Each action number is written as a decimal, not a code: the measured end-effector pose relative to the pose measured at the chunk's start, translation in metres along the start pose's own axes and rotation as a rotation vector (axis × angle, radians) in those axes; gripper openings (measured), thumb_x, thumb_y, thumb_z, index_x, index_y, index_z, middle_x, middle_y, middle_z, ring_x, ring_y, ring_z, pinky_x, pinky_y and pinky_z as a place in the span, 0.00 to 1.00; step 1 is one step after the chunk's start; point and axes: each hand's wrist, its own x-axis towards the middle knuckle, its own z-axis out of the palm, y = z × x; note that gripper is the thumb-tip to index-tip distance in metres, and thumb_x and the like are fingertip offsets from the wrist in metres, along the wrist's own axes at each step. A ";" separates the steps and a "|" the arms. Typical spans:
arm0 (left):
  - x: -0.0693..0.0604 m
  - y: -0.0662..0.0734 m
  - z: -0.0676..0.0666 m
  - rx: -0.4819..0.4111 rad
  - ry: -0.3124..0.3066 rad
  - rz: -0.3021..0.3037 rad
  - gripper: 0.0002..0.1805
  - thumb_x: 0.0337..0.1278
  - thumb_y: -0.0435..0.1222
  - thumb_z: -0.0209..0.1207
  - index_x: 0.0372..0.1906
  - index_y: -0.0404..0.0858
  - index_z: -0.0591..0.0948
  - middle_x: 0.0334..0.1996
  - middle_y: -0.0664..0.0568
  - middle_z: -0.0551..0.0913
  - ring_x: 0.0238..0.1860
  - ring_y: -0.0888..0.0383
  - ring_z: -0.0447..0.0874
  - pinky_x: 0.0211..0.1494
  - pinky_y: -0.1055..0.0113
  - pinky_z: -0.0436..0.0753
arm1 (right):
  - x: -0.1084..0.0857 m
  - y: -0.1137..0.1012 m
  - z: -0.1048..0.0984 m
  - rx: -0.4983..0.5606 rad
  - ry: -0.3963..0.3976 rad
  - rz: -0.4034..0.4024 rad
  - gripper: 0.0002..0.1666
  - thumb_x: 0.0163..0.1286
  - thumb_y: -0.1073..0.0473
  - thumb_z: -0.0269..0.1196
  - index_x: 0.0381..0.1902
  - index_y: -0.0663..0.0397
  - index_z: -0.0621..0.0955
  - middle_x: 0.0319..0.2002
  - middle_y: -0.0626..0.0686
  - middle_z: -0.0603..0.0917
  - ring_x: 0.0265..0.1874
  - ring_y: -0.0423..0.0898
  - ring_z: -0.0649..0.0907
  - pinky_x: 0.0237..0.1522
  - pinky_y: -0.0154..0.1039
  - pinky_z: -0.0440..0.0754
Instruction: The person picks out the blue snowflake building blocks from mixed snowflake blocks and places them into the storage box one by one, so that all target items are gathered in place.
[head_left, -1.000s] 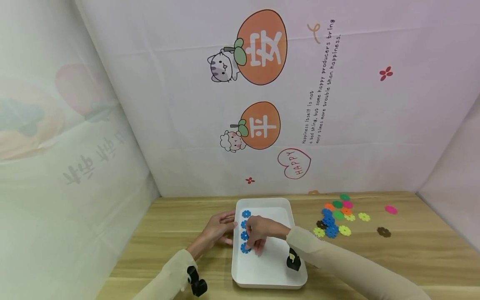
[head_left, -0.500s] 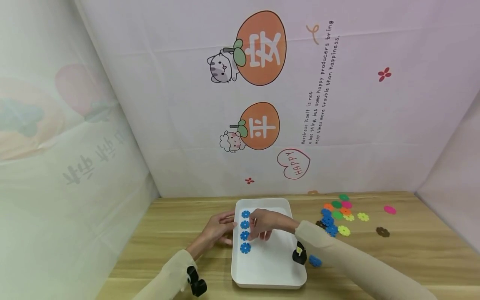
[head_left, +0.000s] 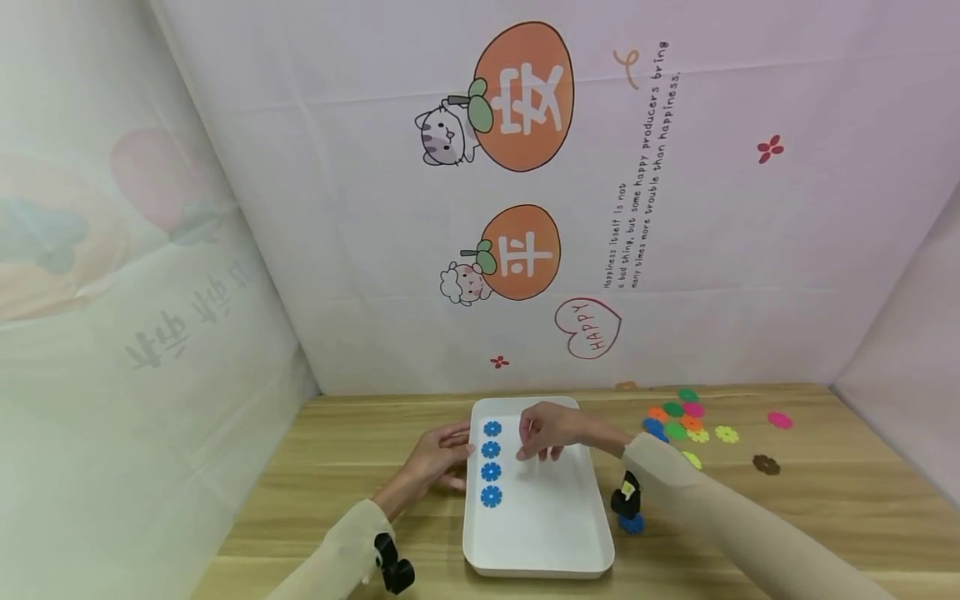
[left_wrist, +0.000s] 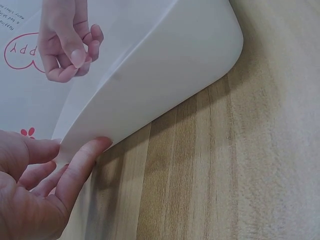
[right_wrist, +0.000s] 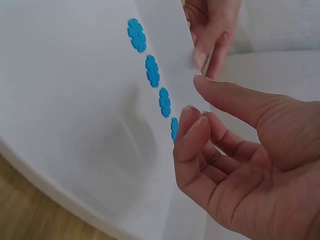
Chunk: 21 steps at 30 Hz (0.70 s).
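In the head view a white tray point(head_left: 547, 533) lies on the table, with a column of several blue flower-shaped plastic discs point(head_left: 491, 472) along its left side. My left hand point(head_left: 431, 457) holds the tray's left edge; in the left wrist view its thumb is at the rim and its index finger lies against the lower outer wall. Above the tray, right of the discs, hovers my right hand point(head_left: 551, 427). The right wrist view has its thumb apart from loosely curled fingers point(right_wrist: 192, 145), with nothing between them; they partly cover one blue disc point(right_wrist: 174, 129).
Right of the tray lie loose discs in several colours, including a green disc point(head_left: 676, 431), a pink disc point(head_left: 780, 420) and a brown disc point(head_left: 767, 464). A blue disc point(head_left: 632, 523) sits near the tray's right side, partly behind my right wrist camera. A printed cloth point(head_left: 375, 250) stands behind the table.
My right hand has moved off the blue discs, up and to the right, uncovering the whole column. The left hand and the tray have not moved.
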 end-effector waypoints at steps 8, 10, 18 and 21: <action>0.000 0.001 0.002 0.008 0.000 0.008 0.29 0.74 0.32 0.60 0.76 0.33 0.71 0.69 0.33 0.77 0.54 0.43 0.89 0.35 0.57 0.94 | -0.014 0.026 -0.027 0.142 0.056 0.006 0.15 0.69 0.58 0.73 0.40 0.57 0.77 0.31 0.53 0.82 0.28 0.49 0.84 0.26 0.32 0.83; 0.000 0.001 0.002 0.009 0.001 0.012 0.29 0.74 0.32 0.60 0.76 0.32 0.70 0.69 0.33 0.77 0.54 0.43 0.89 0.35 0.57 0.94 | -0.019 0.032 -0.035 0.163 0.059 0.000 0.14 0.69 0.58 0.72 0.39 0.57 0.76 0.31 0.54 0.82 0.28 0.48 0.84 0.26 0.33 0.83; -0.001 0.000 0.002 0.017 0.021 0.006 0.29 0.73 0.31 0.61 0.75 0.32 0.71 0.69 0.33 0.77 0.51 0.47 0.90 0.33 0.57 0.94 | -0.036 0.055 -0.059 0.146 0.108 -0.029 0.13 0.71 0.59 0.70 0.39 0.59 0.76 0.28 0.50 0.80 0.25 0.44 0.80 0.28 0.35 0.84; -0.002 0.000 0.003 0.021 0.022 0.012 0.29 0.73 0.31 0.61 0.75 0.33 0.72 0.69 0.34 0.77 0.51 0.47 0.90 0.33 0.58 0.94 | -0.044 0.064 -0.066 0.140 0.127 -0.052 0.10 0.72 0.62 0.68 0.39 0.62 0.77 0.29 0.53 0.81 0.25 0.45 0.79 0.25 0.36 0.81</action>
